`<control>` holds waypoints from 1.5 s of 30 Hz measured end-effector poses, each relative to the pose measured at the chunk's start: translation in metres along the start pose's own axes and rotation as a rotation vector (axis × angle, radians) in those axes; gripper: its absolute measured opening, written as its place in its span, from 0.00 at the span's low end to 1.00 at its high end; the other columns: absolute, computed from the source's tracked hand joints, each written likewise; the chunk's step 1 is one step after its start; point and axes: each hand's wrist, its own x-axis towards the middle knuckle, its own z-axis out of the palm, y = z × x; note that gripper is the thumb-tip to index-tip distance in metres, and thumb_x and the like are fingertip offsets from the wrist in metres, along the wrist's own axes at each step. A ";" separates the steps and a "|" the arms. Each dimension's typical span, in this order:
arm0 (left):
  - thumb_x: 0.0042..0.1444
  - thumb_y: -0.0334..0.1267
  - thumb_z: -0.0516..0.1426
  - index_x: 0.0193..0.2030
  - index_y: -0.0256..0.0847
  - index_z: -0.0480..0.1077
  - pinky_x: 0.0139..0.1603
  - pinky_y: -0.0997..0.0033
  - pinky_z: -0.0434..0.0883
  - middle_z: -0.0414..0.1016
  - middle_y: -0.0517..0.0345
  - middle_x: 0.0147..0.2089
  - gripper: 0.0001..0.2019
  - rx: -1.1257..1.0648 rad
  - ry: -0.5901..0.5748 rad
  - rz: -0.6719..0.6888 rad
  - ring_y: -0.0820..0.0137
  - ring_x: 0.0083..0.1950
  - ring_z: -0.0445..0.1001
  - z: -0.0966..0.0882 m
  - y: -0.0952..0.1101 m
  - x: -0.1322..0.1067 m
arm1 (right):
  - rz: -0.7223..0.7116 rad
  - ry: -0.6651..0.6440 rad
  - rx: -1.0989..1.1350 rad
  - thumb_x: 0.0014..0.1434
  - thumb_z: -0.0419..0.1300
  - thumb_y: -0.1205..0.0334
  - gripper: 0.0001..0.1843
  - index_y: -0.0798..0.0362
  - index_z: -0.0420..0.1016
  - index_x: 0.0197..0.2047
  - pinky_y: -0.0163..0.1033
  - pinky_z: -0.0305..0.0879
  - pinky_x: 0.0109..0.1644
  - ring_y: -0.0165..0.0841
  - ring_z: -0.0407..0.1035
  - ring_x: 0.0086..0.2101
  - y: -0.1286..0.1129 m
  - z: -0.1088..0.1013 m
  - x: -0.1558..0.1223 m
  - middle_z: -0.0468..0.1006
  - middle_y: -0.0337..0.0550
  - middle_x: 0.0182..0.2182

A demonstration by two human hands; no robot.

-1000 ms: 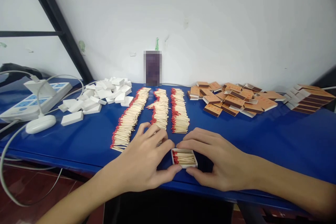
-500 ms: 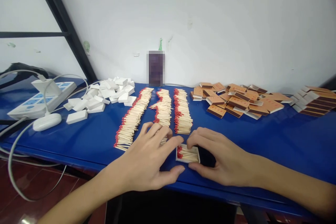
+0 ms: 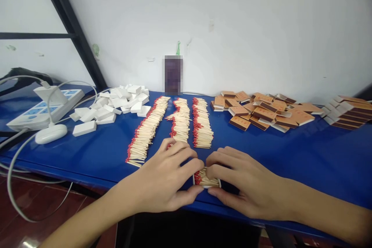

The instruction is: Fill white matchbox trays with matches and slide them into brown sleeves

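Note:
A small white matchbox tray [image 3: 207, 186] sits near the table's front edge, with red-headed matches [image 3: 201, 178] filling it. My left hand [image 3: 170, 180] grips its left end between thumb and index finger. From the other side, my right hand [image 3: 247, 184] has its thumb on the near wall, while its bent index finger presses on the matches. Some of the tray's far wall is hidden by fingers. Three rows of loose matches lie beyond: a left row [image 3: 148, 131], a middle row [image 3: 180, 120] partly behind my left hand, and a right row [image 3: 202, 124].
White trays [image 3: 116, 102] are heaped at the left back, beside a power strip [image 3: 49, 108] with cables and a white oval device [image 3: 51, 134]. Orange matchbox sleeves [image 3: 261, 110] are piled at right, near stacked boxes [image 3: 350, 112]. A wall [image 3: 232, 27] stands behind.
The tray now looks fuller and sits slightly nearer me. My left thumb and index finger have closed on its left end. My right index finger has come down onto the matches.

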 end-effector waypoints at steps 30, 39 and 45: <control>0.68 0.39 0.54 0.49 0.39 0.73 0.56 0.56 0.60 0.76 0.53 0.43 0.09 -0.008 0.053 0.018 0.61 0.50 0.70 0.001 -0.001 0.000 | -0.008 0.134 -0.059 0.62 0.61 0.61 0.05 0.54 0.74 0.40 0.42 0.64 0.39 0.35 0.72 0.33 0.004 0.002 0.002 0.79 0.45 0.36; 0.68 0.39 0.54 0.47 0.39 0.71 0.56 0.56 0.60 0.76 0.53 0.44 0.08 -0.010 0.036 0.005 0.62 0.50 0.70 0.001 0.000 0.002 | 0.011 0.085 -0.037 0.63 0.61 0.61 0.06 0.54 0.76 0.42 0.43 0.62 0.40 0.35 0.69 0.34 0.005 0.001 0.002 0.78 0.45 0.38; 0.68 0.39 0.54 0.50 0.38 0.71 0.57 0.57 0.58 0.75 0.53 0.45 0.10 -0.015 0.032 0.004 0.62 0.50 0.69 0.002 0.000 0.001 | 0.005 0.097 -0.031 0.63 0.61 0.61 0.07 0.55 0.73 0.42 0.42 0.62 0.40 0.35 0.68 0.34 0.005 0.002 0.002 0.78 0.44 0.37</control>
